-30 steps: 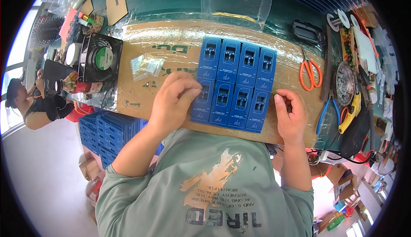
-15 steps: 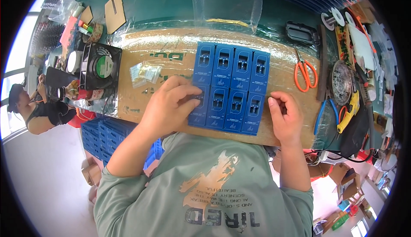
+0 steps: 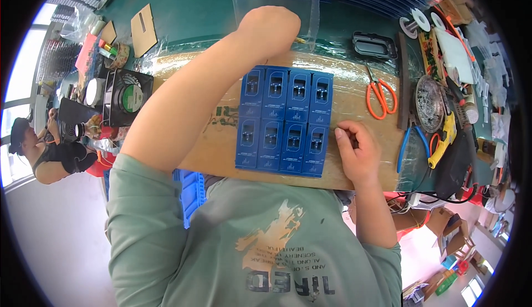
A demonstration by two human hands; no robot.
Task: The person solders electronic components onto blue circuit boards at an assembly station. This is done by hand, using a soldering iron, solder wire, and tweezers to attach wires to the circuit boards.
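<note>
Blue rectangular eight-part panel, by brown cardboard sheet's near edge. Left hand: beyond, grip I cannot tell. Right hand: beside, narrowly curled.

Blue boards | two rows of four | flat on cardboard

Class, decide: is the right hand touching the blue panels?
Apart: the head view shows brown cardboard between the right hand and the blue panels.
</note>
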